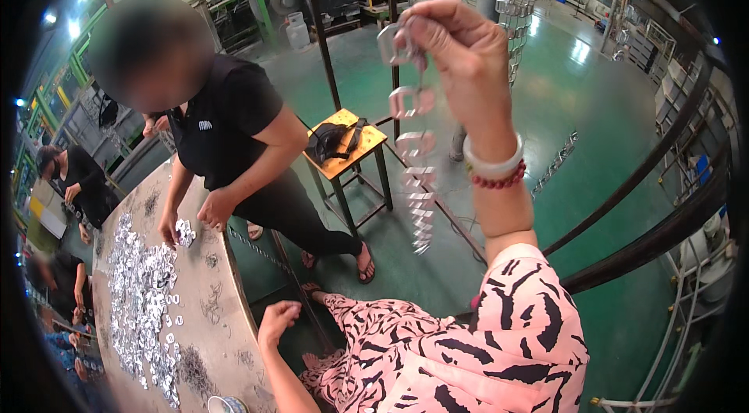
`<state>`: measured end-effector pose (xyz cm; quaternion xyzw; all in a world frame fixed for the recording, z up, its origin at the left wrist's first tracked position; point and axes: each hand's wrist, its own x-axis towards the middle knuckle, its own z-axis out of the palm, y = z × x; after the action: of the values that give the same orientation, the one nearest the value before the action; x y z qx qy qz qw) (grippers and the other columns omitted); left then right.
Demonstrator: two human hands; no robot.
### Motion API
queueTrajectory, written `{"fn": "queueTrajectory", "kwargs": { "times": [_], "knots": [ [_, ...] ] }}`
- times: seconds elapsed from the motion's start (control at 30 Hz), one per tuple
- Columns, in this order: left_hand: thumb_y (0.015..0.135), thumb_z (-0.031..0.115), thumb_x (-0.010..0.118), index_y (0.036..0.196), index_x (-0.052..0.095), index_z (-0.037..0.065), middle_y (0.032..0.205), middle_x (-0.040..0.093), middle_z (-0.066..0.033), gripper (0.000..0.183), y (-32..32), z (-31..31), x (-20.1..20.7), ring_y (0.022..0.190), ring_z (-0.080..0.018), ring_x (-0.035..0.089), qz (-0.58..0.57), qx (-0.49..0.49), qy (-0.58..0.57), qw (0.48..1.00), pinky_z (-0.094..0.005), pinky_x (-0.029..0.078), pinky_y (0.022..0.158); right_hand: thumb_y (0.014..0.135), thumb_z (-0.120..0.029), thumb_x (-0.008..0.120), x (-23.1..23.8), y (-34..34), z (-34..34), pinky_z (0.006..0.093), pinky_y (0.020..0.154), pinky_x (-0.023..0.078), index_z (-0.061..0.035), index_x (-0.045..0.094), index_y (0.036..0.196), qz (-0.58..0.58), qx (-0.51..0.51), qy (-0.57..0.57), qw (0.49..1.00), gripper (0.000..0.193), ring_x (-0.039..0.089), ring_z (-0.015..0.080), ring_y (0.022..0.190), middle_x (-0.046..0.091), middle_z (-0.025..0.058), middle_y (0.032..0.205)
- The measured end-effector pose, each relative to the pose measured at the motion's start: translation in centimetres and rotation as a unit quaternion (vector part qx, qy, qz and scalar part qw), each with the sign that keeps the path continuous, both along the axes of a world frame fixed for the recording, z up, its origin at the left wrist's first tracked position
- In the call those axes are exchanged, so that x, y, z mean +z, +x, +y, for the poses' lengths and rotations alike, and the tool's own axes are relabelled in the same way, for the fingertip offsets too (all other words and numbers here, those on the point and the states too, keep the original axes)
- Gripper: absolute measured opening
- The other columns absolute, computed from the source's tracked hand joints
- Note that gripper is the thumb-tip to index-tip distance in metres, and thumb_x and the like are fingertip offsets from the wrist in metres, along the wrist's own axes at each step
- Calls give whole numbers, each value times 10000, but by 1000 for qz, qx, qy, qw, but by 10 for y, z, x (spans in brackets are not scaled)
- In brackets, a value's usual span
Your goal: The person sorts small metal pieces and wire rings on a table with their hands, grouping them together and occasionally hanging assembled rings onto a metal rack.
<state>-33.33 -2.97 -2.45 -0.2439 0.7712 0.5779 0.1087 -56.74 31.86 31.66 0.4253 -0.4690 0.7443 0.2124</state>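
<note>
My right hand [462, 50] is raised at the upper middle, its thumb and fingers pinched on the top of a hanging string of metal buckles [421, 171]. The silvery, rounded-rectangular pieces hang one below another, looking smaller toward the bottom. A pale bangle and a red bead bracelet circle that wrist. My left hand [278, 323] is low, just right of the table's edge, with its fingers curled closed; what it holds, if anything, is hidden. On the round table [234, 288] nearby lies a large heap of loose metal buckles [148, 296].
A co-worker in black [234, 124] leans over the table, both hands at a small cluster of buckles [185, 233]. Behind stands a yellow-topped stool [359, 155] with a black bag [331, 144]. Dark wire bits [195, 370] and a cup [226, 405] are on the table. Black bars [647, 249] cross at right.
</note>
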Motion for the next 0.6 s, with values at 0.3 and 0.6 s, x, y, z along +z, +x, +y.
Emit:
{"fn": "queueTrajectory", "kwargs": {
  "times": [0.3,0.6],
  "knots": [
    [889,143,558,1090,617,66,965,621,-41,224,48,-26,-42,852,-141,578,-93,103,38,990,-317,512,691,816,-57,650,50,-110,115,193,558,411,-29,673,924,-11,-220,-34,975,114,567,70,649,677,49,800],
    [868,206,589,1066,613,84,760,588,6,234,68,-46,-65,633,-104,549,-27,162,95,982,-264,469,534,855,-170,593,123,-210,140,244,699,463,-49,674,983,112,-487,77,863,194,582,118,808,644,38,916]
  ]
}}
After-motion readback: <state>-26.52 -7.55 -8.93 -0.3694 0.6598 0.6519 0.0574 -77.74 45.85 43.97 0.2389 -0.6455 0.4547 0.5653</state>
